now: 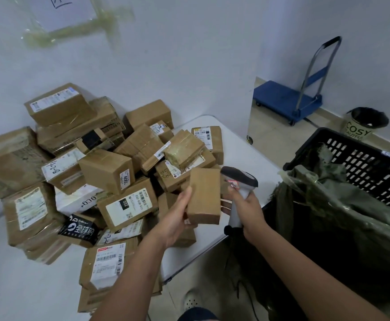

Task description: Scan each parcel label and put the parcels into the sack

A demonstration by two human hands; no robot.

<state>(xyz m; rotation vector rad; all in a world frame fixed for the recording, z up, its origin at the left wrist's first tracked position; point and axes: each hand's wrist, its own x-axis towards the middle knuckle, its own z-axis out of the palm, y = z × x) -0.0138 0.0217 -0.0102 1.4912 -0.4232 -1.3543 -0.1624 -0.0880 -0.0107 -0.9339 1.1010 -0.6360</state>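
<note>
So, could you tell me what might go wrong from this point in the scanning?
The small parcel in the left hand shows only plain cardboard towards the camera, so the scanner in the right hand may miss its label. The parcel pile is loosely stacked near the table edge; boxes could slide off.

Place: small parcel sorting room, back-office type
Evidence: pile of taped cardboard parcels [101, 179] with shipping labels on a white table [233, 144]
Handling gear: blue folding platform trolley [288, 100] by the wall, black plastic crate [360, 167], green sack [342, 218]
Tool: handheld barcode scanner [240, 188]
Finish: plain white walls, tile floor
</note>
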